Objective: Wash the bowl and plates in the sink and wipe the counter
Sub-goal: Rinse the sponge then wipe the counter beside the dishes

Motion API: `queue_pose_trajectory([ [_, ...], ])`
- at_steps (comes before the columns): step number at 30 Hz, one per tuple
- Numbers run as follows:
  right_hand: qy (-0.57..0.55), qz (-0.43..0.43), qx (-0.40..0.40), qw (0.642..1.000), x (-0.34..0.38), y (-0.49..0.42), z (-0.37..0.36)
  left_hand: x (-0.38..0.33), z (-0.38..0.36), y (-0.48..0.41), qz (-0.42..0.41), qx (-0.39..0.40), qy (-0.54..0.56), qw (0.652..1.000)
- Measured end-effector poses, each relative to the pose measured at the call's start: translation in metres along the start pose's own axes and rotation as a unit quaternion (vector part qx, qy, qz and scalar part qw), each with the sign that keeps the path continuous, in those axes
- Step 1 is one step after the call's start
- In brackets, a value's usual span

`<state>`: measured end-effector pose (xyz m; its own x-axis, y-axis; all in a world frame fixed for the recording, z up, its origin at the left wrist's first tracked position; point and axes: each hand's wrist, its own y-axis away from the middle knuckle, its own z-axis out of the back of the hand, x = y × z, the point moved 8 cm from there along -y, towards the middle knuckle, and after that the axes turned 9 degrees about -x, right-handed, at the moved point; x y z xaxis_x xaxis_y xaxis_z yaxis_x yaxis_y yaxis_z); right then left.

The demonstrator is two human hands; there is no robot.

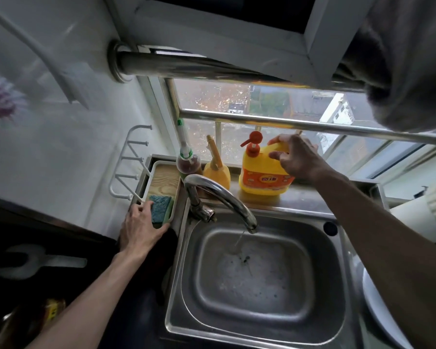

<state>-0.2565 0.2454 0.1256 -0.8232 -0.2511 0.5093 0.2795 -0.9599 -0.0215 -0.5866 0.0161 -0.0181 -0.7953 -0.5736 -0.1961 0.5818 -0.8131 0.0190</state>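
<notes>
The steel sink (184,311) holds no dishes, and a thin stream of water runs from the curved tap (219,195) into it. My left hand (141,227) grips a blue and green sponge (160,209) lying in a white tray (150,181) left of the tap. My right hand (297,159) reaches to the windowsill and curls round the handle of a yellow dish soap jug (264,177) with a red pump. A white plate edge (378,311) shows at the right of the sink.
A smaller yellow bottle (217,172) and a brush in a brown bottle (186,162) stand on the sill behind the tap. A white hook rack (129,159) hangs on the left wall. Steel bars (287,122) cross the window overhead. The dark counter (61,248) lies left.
</notes>
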Motion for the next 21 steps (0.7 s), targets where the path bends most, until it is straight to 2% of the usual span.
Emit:
queue_pose_trajectory([
  [4, 0.036, 0.019, -0.001, 0.999, 0.001, 0.0, 0.0, -0.006, 0.004, 0.001, -0.007, -0.007, 0.019, 1.0],
  [9, 0.055, 0.041, -0.061, 0.996, 0.001, 0.012, 0.013, -0.006, 0.007, 0.007, -0.022, -0.001, 0.065, 0.998],
  [13, 0.008, 0.04, -0.084, 0.996, 0.003, 0.02, 0.016, -0.001, 0.014, 0.01, -0.025, -0.001, 0.073, 0.997],
  [21, -0.04, 0.049, -0.077, 0.995, 0.021, 0.02, 0.007, 0.004, 0.015, 0.009, -0.019, -0.005, 0.067, 0.998],
])
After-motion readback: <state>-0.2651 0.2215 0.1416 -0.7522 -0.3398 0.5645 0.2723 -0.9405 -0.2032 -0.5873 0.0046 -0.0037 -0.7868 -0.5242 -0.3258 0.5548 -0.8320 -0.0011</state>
